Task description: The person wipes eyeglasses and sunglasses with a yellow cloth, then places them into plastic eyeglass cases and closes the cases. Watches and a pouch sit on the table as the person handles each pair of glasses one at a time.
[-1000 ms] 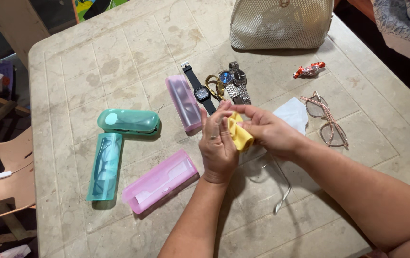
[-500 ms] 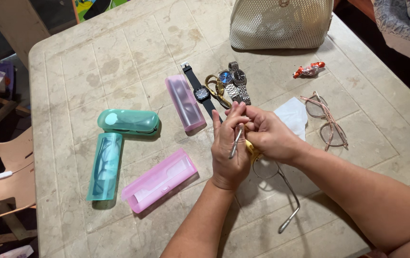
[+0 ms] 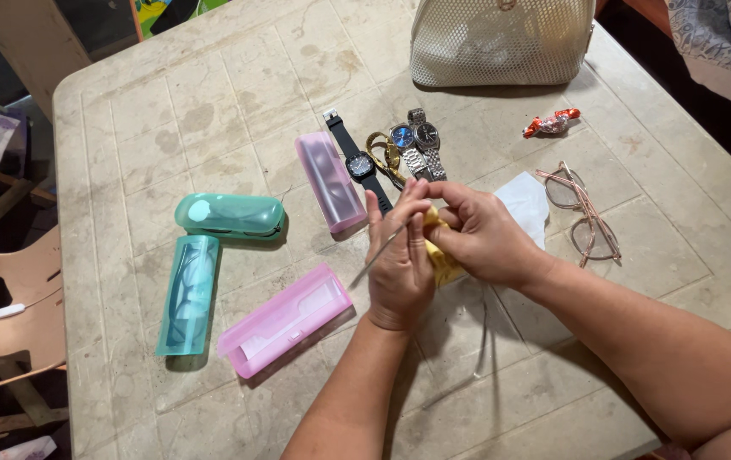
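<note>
- Glasses (image 3: 382, 247) pinched in my left hand (image 3: 399, 264), mid-table, temple sticking out left.
- My right hand (image 3: 484, 238) closed on yellow cloth (image 3: 442, 255), pressing it against them.

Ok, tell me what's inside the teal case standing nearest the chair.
Through the see-through wall of the teal case a dark pair of glasses shows, lying lengthwise. The tint blurs details, so I cannot tell whether a cloth or anything else lies underneath them.

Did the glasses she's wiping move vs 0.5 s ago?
Yes. The metal-framed glasses have turned: the temple that stood upright against the left hand now slants down-left toward the pink case, which stayed put.
</note>
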